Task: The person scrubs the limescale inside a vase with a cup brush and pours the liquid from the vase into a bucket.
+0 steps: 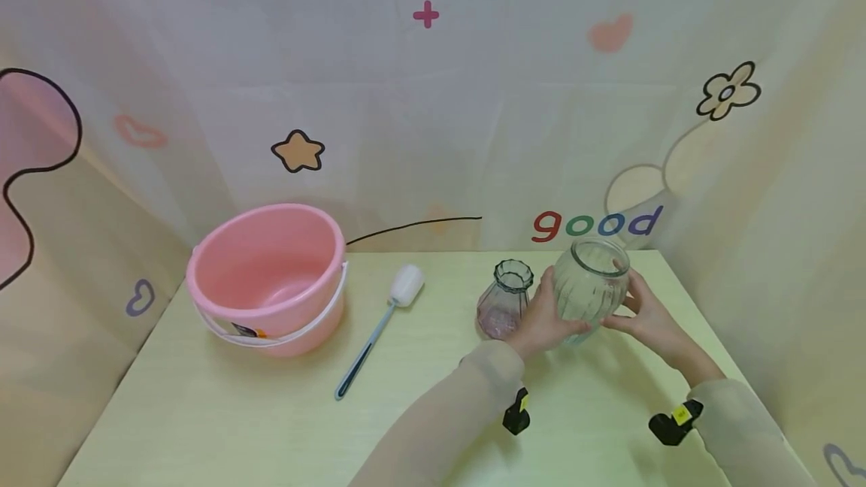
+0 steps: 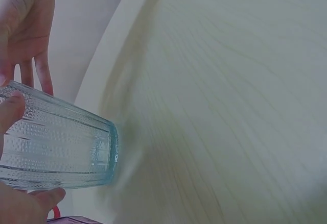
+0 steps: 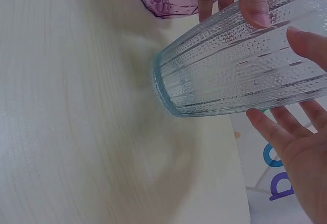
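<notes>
A round, ribbed clear glass vase (image 1: 587, 293) is held between both hands at the right of the table, its wide mouth upward. The left hand (image 1: 546, 322) grips its left side, thumb across the front. From the right, the right hand (image 1: 652, 319) holds it with thumb and spread fingers. Dotted texture shows on the vase (image 3: 230, 71) in the right wrist view, and its bluish base appears slightly off the tabletop. Just left of the left hand stands a smaller glass vase (image 1: 502, 307), grey above and purplish below, partly hidden by that hand.
A pink bucket (image 1: 271, 329) with a white handle stands at the table's left. Between it and the vases lies a white-headed brush (image 1: 407, 285) with a long grey-blue handle. A printed curtain (image 1: 379, 96) hangs behind the pale table (image 1: 271, 427).
</notes>
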`<control>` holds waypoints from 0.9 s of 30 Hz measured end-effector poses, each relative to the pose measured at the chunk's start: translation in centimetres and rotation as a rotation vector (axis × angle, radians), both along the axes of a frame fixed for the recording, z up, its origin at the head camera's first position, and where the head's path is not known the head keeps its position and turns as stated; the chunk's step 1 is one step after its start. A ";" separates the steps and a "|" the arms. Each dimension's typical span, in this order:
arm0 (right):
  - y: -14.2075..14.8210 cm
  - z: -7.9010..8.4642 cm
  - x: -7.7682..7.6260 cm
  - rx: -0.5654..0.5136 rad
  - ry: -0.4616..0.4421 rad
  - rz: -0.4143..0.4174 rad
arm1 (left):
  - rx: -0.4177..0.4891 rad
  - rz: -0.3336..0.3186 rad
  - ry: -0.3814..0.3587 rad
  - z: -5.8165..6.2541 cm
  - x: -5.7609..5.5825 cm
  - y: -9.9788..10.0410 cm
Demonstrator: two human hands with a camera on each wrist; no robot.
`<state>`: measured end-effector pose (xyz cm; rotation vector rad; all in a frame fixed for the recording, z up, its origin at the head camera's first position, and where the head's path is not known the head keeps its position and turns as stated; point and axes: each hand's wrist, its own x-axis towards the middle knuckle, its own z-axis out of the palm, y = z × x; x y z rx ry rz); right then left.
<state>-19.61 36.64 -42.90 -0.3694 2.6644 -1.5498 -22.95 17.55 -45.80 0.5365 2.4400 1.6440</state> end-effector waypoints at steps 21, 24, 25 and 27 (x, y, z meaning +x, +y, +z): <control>-0.2 -1.3 -1.0 -0.028 0.066 -0.083 | -0.038 0.062 -0.120 0.3 0.1 1.2; -0.3 -1.5 -0.9 -0.017 0.079 -0.087 | -0.048 0.051 -0.142 0.3 0.2 1.1; -0.3 -1.5 -0.9 -0.012 0.086 -0.085 | -0.051 0.046 -0.146 0.4 0.3 1.1; -0.4 -1.6 -0.7 -0.001 0.103 -0.080 | -0.058 0.034 -0.158 0.6 0.7 0.9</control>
